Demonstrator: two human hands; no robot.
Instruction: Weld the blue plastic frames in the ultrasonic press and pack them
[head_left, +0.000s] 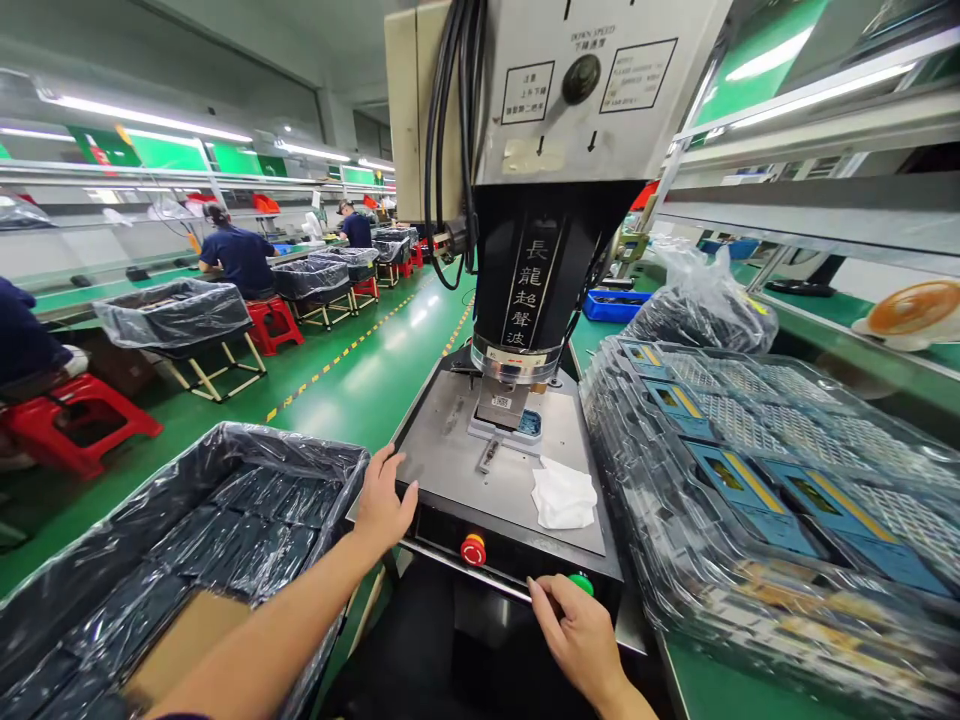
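Note:
An ultrasonic press [555, 180] stands in front of me, its black horn lowered onto a small blue part [529, 422] in the fixture on the grey bed plate [450, 470]. My left hand [384, 505] rests flat on the plate's front left corner, fingers stretched out. My right hand [574, 625] is on the machine's front edge, fingers curled beside the green button [580, 583]. A red stop button [472, 549] sits between the hands. A folded white cloth [562, 495] lies on the plate.
Stacked clear trays of blue parts [750, 480] fill the bench to my right. A bin lined with black plastic [187, 530] holds dark parts on my left. Other workers sit on red stools [71, 420] along the green-floored aisle. A shelf frame [810, 200] overhangs the right.

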